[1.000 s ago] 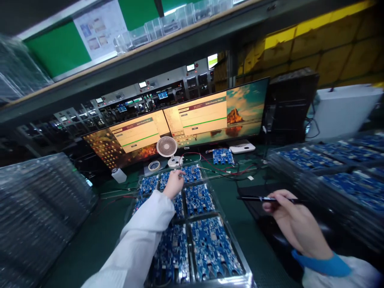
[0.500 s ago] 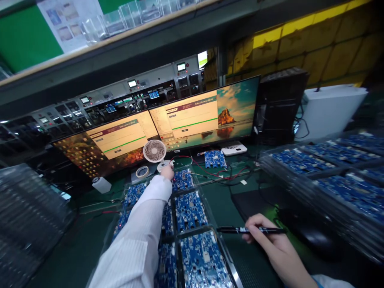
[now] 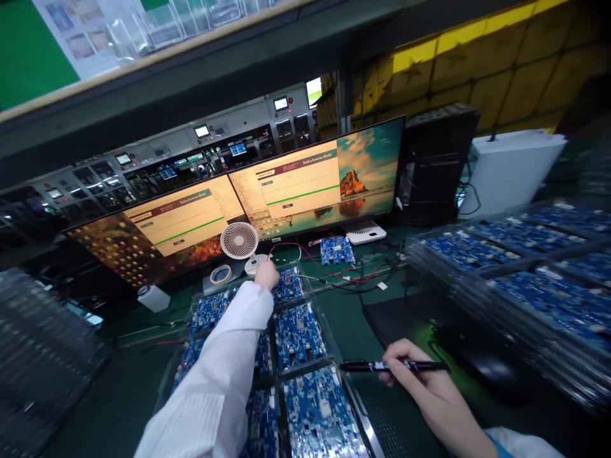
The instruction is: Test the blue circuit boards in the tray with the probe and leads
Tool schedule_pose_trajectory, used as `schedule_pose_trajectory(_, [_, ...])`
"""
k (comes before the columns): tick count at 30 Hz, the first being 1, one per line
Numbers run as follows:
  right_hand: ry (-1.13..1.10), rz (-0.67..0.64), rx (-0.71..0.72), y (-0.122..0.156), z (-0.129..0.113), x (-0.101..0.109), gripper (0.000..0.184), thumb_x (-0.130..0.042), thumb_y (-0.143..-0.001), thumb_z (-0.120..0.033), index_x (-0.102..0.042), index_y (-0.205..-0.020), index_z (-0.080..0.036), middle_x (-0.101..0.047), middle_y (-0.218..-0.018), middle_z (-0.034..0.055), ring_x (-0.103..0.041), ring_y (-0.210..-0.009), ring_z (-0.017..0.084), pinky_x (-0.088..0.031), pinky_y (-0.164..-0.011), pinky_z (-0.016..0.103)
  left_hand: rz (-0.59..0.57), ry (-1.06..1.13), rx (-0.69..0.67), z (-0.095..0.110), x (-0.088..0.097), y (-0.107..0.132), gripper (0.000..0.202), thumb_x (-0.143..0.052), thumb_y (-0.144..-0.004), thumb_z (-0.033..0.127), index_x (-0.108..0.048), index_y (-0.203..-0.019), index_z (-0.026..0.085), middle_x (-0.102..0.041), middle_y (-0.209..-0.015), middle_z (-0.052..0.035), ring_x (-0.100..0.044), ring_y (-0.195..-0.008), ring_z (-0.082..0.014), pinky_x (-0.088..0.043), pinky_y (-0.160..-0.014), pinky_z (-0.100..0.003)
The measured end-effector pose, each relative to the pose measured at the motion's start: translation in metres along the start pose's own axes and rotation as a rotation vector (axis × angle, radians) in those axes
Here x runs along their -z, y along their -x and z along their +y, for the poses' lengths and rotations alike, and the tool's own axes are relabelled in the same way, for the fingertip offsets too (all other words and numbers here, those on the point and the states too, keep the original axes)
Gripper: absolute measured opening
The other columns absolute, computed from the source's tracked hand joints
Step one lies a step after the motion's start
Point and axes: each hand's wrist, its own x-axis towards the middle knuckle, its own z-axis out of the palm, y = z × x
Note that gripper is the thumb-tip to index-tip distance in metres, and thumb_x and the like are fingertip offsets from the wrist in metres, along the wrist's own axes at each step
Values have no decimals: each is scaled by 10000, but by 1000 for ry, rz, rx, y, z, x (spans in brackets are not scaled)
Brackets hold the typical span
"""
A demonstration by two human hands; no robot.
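— Where was the left hand (image 3: 266,275)?
— Stretched across the tray (image 3: 361,410) of boards (image 3: 300,327), at its far end, against the base of the fan (image 3: 239,240). The fan stood behind the tray, so the arm had to cross it. The fingers were hidden, so I couldn't tell if they gripped anything.
— And the right hand (image 3: 420,381)?
— Just beside the tray's right edge, fingers pinched on a pen (image 3: 391,366). It was held level, probably to keep its tip off the boards.

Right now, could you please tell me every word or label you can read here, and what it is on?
"Build a Smarter World" (faint, probably): window banner on the right monitor and the left monitor.
Too blurred to read: the wall poster, print on the pen, the rack displays.
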Motion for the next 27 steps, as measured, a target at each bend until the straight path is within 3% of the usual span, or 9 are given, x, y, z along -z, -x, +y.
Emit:
schedule_pose_trajectory(6, [-2,-12,-20,-1,0,-3,473,-503,-842,-643,-577,-717,-192,-566,-656,25,-582,-606,159,-502,-575,263,-74,51,-169,12,-7,29,128,-612,-803,151,-687,-908,159,-726,-980,-47,-644,-975,-162,-463,-929,-311])
schedule_pose_trajectory(12, [-31,-10,-55,-2,1,-1,469,-528,-820,-651,-581,-727,-195,-569,-648,17,-576,-617,161,-495,-585,274,-46,78,-126,18,-4,29,124,-570,-825,159,-642,-914,110,-706,-956,-109,-643,-956,-211,-464,-896,-374])
schedule_pose_trajectory(16, [-134,4,-103,-3,3,0,449,-593,-777,-641,-587,-722,-195,-565,-652,12,-566,-628,161,-485,-600,278,-37,181,-111,22,7,39,69,-571,-814,146,-618,-860,123,-702,-894,-115,-657,-898,-203,-478,-841,-313])
schedule_pose_trajectory(19, [-290,8,-176,-4,4,-1,395,-651,-752,-584,-589,-722,-196,-568,-686,9,-547,-666,156,-483,-651,278,-86,320,-170,27,18,69,81,-531,-828,151,-607,-856,151,-697,-792,-52,-675,-772,-156,-499,-746,-249])
schedule_pose_trajectory(24, [-526,-134,-312,-6,5,-4,431,-552,-802,-540,-479,-582,-176,-639,-964,96,-599,-895,224,-514,-814,385,-231,512,-298,43,34,152,80,-555,-799,193,-625,-832,175,-664,-691,12,-643,-641,-124,-496,-645,-219])
schedule_pose_trajectory(27, [-869,-245,-482,-6,9,-9,262,-568,-778,-432,-621,-819,-179,-604,-1178,113,-549,-1129,280,-445,-976,488,-347,563,-371,49,37,195,101,-575,-791,214,-659,-825,170,-674,-706,4,-616,-631,-126,-473,-633,-226])
